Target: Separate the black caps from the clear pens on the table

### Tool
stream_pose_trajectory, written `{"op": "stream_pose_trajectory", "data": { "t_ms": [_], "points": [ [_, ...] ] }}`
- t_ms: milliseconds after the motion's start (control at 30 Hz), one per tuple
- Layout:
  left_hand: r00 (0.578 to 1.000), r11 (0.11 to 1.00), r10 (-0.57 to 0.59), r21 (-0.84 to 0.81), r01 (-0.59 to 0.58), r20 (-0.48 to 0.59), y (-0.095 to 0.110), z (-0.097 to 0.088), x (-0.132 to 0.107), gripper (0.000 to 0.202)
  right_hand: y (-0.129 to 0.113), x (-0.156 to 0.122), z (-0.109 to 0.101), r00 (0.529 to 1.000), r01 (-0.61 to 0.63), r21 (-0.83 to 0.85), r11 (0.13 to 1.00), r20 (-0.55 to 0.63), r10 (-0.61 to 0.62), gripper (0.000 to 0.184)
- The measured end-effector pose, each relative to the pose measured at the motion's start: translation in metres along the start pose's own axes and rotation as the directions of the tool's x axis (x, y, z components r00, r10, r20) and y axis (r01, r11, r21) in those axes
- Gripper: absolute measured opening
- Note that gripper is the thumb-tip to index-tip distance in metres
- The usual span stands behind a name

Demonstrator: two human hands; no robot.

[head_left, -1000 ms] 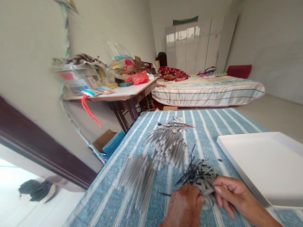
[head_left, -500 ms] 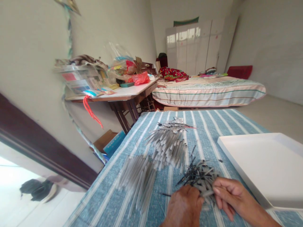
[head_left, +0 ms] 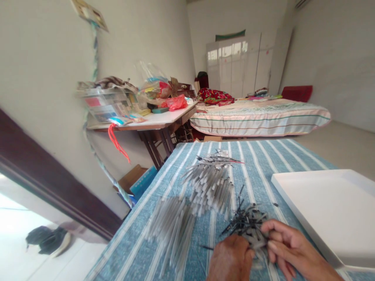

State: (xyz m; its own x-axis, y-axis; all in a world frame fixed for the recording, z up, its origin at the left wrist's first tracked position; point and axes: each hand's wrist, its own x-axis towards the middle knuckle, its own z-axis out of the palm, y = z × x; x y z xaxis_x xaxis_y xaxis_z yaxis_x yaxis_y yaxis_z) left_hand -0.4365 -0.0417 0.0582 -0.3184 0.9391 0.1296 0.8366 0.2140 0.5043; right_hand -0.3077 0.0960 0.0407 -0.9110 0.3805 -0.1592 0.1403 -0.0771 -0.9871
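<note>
A loose pile of short black and grey pieces point(head_left: 249, 220), thin like cut tubes, lies on the striped cloth between and ahead of my hands. My left hand point(head_left: 231, 257) rests at the near left edge of this pile, back upward, fingers curled under; whatever they grip is hidden. On the pile's right side is my right hand point(head_left: 288, 248), thumb and forefinger apart at the pieces, the other fingers bent. Left of the pile spreads a bundle of long grey translucent sticks point(head_left: 172, 228). Farther back is a second bundle of grey sticks point(head_left: 208, 187), pale ends toward me.
A white shallow tray point(head_left: 322, 195) stands at the right on the blue striped tablecloth point(head_left: 260, 156). Thin dark sticks point(head_left: 216, 159) lie at the back, and a small black piece point(head_left: 275, 204) near the tray. Beyond are a cluttered desk point(head_left: 158, 121) and a bed point(head_left: 263, 113).
My right thumb and forefinger, close together before, have spread apart. My left hand stays at the pile's edge. The whole view has shifted slightly as the camera tilted.
</note>
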Motion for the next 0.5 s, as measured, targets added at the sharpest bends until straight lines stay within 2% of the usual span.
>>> {"op": "stream_pose_trajectory", "data": {
  "t_ms": [133,300,500],
  "points": [
    [1.000,0.999,0.012,0.029,-0.012,0.007,-0.004,0.007,0.001,0.010,0.006,0.001,0.001,0.998,-0.065,-0.074,0.995,-0.021,0.064,0.050],
    [0.999,0.995,-0.043,0.092,0.041,0.020,-0.012,0.017,0.003,0.007,0.009,0.003,-0.004,0.995,-0.036,-0.029,0.999,0.096,0.039,0.045],
    [0.999,0.998,-0.047,0.048,0.047,0.009,-0.013,0.012,0.003,0.009,0.010,0.007,-0.005,0.997,-0.076,-0.087,0.993,-0.001,0.076,0.050]
  ]
}}
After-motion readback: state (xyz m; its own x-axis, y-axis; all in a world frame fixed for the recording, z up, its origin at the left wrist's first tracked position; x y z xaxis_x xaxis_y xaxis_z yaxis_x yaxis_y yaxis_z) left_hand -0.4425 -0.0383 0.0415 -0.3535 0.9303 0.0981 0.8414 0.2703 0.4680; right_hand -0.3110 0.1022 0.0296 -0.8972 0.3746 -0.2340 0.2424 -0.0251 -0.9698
